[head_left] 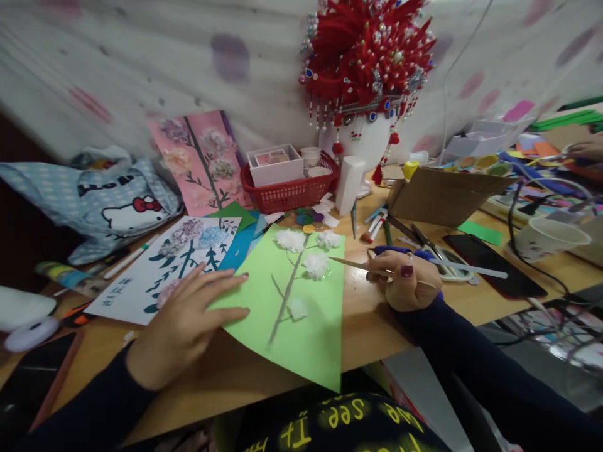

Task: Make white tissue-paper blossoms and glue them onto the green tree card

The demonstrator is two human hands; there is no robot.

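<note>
A light green sheet of paper [320, 326] lies on the table in front of me, its lower edge curling past the table's edge. It bears a grey painted branch [287, 289] and white ruffled flowers [316, 266]. My left hand [188, 314] is open, its fingers spread at the sheet's left edge. My right hand [409, 279] is closed around a blue hot glue gun [396, 250], with a translucent glue stick [475, 268] sticking out behind. The same fingers hold a thin pointed stick [353, 263], whose tip is by the middle flower's right side.
A white sheet with flowers [122, 298] lies left of the green one. Behind are a pink flower picture [193, 163], a red basket [282, 194] and a beaded red headdress [367, 63]. Brushes, a phone [490, 260] and a paper cup [549, 238] stand right. Another person's hand [584, 150] shows far right.
</note>
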